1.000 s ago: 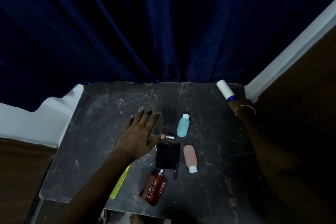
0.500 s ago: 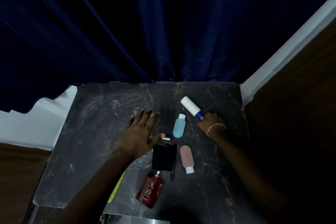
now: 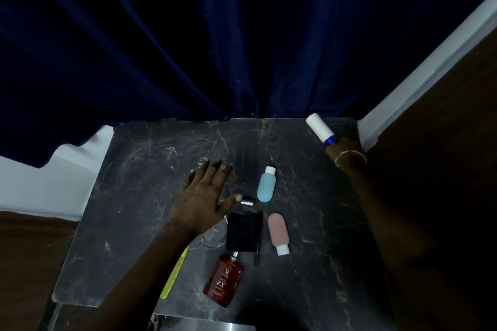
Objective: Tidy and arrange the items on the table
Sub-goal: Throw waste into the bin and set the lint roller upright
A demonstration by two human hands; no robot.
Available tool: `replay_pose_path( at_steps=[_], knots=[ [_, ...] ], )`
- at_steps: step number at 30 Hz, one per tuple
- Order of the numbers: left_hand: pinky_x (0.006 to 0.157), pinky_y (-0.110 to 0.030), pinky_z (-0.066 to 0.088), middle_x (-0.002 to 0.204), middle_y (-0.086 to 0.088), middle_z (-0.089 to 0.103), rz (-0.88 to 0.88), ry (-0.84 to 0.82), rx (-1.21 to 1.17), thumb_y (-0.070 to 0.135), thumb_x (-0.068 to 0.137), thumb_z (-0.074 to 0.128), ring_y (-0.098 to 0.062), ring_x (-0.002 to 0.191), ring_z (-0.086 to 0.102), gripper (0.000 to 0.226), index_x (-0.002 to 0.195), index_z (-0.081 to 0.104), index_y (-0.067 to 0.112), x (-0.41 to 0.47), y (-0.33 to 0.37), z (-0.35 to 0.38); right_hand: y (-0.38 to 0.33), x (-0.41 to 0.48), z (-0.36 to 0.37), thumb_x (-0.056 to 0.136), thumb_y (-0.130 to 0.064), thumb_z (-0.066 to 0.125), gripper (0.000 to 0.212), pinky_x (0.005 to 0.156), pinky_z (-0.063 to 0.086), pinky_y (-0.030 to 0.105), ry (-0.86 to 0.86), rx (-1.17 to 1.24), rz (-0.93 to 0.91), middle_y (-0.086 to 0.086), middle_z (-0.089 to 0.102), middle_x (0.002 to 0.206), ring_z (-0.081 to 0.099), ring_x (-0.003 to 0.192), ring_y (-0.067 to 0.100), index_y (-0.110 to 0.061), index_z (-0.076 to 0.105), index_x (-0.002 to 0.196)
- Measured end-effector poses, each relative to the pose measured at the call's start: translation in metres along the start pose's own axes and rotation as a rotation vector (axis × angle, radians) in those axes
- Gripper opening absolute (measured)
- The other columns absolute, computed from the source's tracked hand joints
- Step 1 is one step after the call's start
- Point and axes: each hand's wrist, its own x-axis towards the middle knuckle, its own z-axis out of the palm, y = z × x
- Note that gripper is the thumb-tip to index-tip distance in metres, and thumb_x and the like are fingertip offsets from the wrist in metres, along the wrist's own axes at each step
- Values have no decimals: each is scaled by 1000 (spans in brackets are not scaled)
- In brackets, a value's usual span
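My left hand lies flat and open on the dark marble table, its thumb almost touching a small silver cap. My right hand grips the blue handle of a white lint roller at the table's far right corner. A blue bottle and a pink bottle lie in the middle. Beside them are a black square bottle, a thin black pencil and a red perfume bottle.
A clear glass dish sits partly under my left wrist. A yellow-green strip lies under my left forearm. A dark blue curtain hangs behind the table. A white wall trim runs along the right.
My right hand carried the lint roller from the table's middle, by the blue bottle, back to the far right corner. My left hand stayed flat in place.
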Motion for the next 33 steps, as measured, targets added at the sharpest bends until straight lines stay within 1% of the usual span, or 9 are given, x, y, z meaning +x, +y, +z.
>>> replay_pose_path(
  at_steps=[2,5,9,15,18,23,26,29,33],
  knots=[
    [128,-51,20,172,-1,21,0,-3,5,85,93,14,-25,161,11,88,164,15,31,1,0,-1,2,6,-3,92,-37,65,53,100,47,47,-11,26,-8,17,58,132,56,119,36,-7,55,135],
    [128,-52,23,171,0,21,-5,-6,13,85,93,14,-25,161,11,88,163,15,31,1,1,-1,-2,0,4,91,-38,63,54,101,47,48,0,-49,-26,17,58,130,58,116,34,-7,54,134],
    [128,-52,21,172,-1,20,-7,-8,10,84,94,13,-25,161,9,87,163,14,32,4,4,-2,-12,-24,27,89,-43,61,51,96,50,45,-37,-141,-98,17,63,124,62,110,36,-8,62,125],
    [129,-52,17,172,-4,19,1,-6,2,84,94,14,-26,161,6,88,164,13,30,6,9,-6,-29,-62,61,87,-40,61,48,92,52,42,-123,-207,-209,15,62,126,63,111,35,-12,59,127],
    [130,-52,16,173,-4,17,7,-9,9,83,94,16,-26,161,6,88,164,13,30,6,14,-8,-28,-66,64,88,-39,61,48,90,53,40,-131,-246,-243,15,62,125,63,110,34,-12,59,127],
    [130,-52,12,174,-4,11,17,-24,-2,82,93,13,-26,162,1,88,164,8,30,5,23,-12,-26,-44,41,88,-41,61,51,92,49,40,-76,-206,-184,17,60,129,61,114,35,-10,58,130],
    [129,-50,9,174,-4,11,17,-16,-2,83,93,13,-26,161,0,89,164,8,30,4,23,-14,-24,-21,21,90,-42,61,53,97,49,43,-46,-147,-123,18,60,129,60,114,36,-8,58,131],
    [128,-50,11,173,-6,16,20,14,-3,81,95,20,-27,161,5,87,165,12,29,2,20,-15,-22,-5,7,90,-42,63,56,98,49,46,-10,-103,-63,17,58,131,59,116,35,-7,56,133],
    [128,-50,14,172,-5,18,3,32,-3,81,95,18,-27,161,8,87,164,15,28,-2,15,-14,-22,-5,8,89,-41,64,54,96,50,46,-23,-102,-73,17,61,128,60,114,36,-8,59,130]
  ],
)
